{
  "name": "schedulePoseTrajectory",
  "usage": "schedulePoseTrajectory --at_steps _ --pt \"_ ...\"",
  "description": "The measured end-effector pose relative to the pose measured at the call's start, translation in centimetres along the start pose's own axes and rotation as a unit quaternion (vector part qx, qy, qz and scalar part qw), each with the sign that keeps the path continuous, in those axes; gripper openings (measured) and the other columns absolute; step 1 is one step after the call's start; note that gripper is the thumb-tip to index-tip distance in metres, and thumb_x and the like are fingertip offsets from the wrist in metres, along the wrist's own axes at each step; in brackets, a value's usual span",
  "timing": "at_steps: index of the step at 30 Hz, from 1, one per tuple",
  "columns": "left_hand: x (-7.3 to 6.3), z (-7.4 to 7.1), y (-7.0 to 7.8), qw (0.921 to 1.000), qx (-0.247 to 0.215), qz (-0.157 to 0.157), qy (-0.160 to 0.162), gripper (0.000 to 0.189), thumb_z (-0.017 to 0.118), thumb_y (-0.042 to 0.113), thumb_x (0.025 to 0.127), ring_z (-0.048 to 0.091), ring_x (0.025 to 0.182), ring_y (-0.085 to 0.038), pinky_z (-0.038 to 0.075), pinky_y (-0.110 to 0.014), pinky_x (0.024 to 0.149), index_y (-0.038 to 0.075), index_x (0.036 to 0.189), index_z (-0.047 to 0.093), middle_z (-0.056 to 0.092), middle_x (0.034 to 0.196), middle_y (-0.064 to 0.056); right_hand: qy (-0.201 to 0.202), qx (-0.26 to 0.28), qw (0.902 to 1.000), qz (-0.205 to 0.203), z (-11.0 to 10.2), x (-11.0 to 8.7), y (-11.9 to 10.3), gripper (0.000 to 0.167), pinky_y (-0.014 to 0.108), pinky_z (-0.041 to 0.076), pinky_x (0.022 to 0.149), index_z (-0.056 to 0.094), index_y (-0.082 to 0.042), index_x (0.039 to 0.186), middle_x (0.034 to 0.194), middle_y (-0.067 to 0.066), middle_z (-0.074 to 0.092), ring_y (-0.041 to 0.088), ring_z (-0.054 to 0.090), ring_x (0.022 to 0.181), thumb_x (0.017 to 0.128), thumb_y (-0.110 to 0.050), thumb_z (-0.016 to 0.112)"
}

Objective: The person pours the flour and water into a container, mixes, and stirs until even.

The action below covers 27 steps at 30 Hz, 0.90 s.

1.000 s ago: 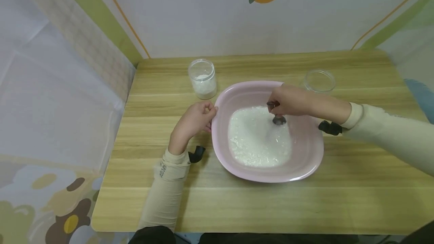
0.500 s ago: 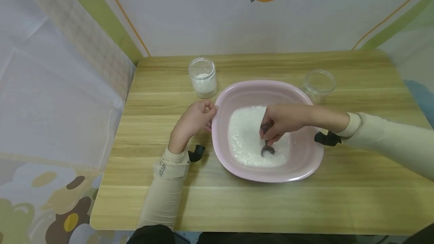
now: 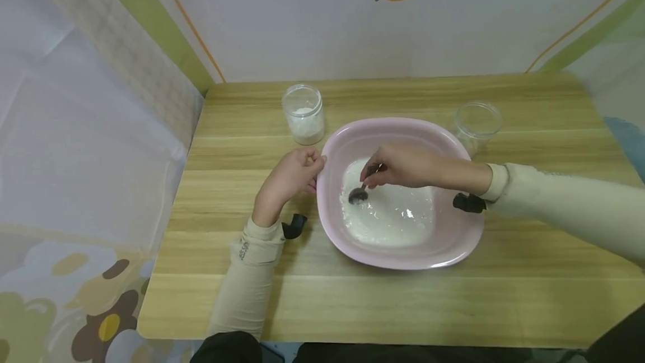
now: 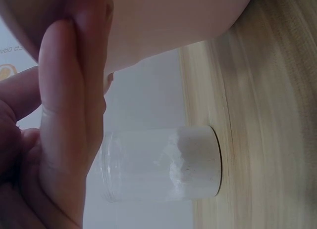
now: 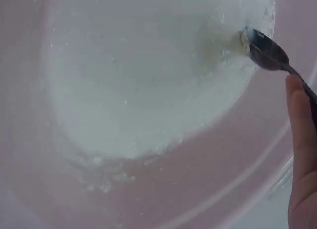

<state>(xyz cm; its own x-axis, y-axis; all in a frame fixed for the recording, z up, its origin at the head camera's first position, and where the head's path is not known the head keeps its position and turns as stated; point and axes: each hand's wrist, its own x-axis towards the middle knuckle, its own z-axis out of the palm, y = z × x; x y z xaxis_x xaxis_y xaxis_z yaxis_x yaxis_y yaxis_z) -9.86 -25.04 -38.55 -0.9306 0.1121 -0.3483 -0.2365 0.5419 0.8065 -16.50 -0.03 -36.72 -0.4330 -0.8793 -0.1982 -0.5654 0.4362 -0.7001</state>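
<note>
A pink plastic basin (image 3: 400, 259) stands on the table, with milky white liquid (image 3: 390, 223) in its bottom. The right hand (image 3: 398, 166) grips a dark metal spoon (image 3: 358, 195) over the left part of the liquid; in the right wrist view the spoon's bowl (image 5: 267, 50) is at the liquid's surface near the basin wall. At the basin's left rim, the left hand (image 3: 291, 179) pinches the edge between thumb and fingers. The left wrist view shows its fingers (image 4: 64, 100) lying against the outside of the basin wall, under the rim.
Behind the left hand stands an uncapped clear jar (image 3: 305, 122) partly filled with white powder. Another clear round container (image 3: 476, 125) is behind the basin's right rear, partly hidden by it. The wooden table (image 3: 211, 290) ends at a printed cloth backdrop (image 3: 302, 27).
The right hand has swept the spoon through the liquid, first toward the near side, then to the basin's left side. The left hand stays on the rim.
</note>
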Motion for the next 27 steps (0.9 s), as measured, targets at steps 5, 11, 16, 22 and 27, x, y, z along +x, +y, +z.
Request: schedulePoseTrajectory --at_steps 5,11,16,22,27 --pt "0.2 0.1 0.0 1.0 -0.007 0.001 -0.006 0.025 0.051 0.024 0.108 0.071 0.072 -0.018 0.067 -0.048 0.078 0.002 0.103 0.062 0.07 0.09 -0.013 0.06 -0.112 0.9913 -0.035 -0.9 0.2 0.5 0.013 0.022 0.049 0.067 0.077 -0.008 0.089 0.08 -0.002 0.075 0.006 0.06 0.069 0.098 -0.004 0.069" --pt "0.1 -0.1 0.0 1.0 -0.007 0.0 -0.003 0.026 0.051 0.025 0.109 0.071 0.071 -0.018 0.067 -0.049 0.078 0.003 0.101 0.061 0.069 0.088 -0.012 0.03 -0.162 0.9861 -0.022 -1.7 -0.7 0.0 0.029 0.019 0.036 0.057 0.064 -0.013 0.068 0.062 -0.009 0.061 0.002 0.041 0.057 0.094 0.0 0.062" --pt "0.0 -0.2 0.0 1.0 -0.005 0.001 0.001 0.026 0.051 0.025 0.109 0.071 0.071 -0.018 0.067 -0.049 0.078 0.003 0.099 0.06 0.069 0.088 -0.012 -0.106 -0.089 0.9897 0.036 -1.2 -1.2 -1.2 0.019 0.018 0.049 0.061 0.071 -0.012 0.075 0.067 -0.006 0.071 0.004 0.063 0.063 0.092 -0.006 0.066" --pt "0.0 -0.1 0.0 1.0 -0.006 0.001 0.0 0.026 0.051 0.025 0.109 0.07 0.07 -0.017 0.067 -0.05 0.078 0.003 0.099 0.061 0.07 0.088 -0.012 -0.171 0.049 0.9831 0.041 0.9 -1.0 -1.9 0.01 0.02 0.061 0.072 0.078 -0.007 0.09 0.08 0.0 0.078 0.014 0.075 0.079 0.096 -0.006 0.07" --pt "0.0 -0.1 0.1 1.0 -0.002 0.003 -0.002 0.027 0.05 0.025 0.109 0.07 0.069 -0.016 0.067 -0.048 0.077 0.002 0.102 0.062 0.07 0.088 -0.012 -0.119 0.018 0.9925 -0.022 1.4 -0.3 -2.1 0.009 0.019 0.058 0.067 0.081 -0.007 0.1 0.087 0.0 0.08 0.011 0.074 0.079 0.096 -0.008 0.072"
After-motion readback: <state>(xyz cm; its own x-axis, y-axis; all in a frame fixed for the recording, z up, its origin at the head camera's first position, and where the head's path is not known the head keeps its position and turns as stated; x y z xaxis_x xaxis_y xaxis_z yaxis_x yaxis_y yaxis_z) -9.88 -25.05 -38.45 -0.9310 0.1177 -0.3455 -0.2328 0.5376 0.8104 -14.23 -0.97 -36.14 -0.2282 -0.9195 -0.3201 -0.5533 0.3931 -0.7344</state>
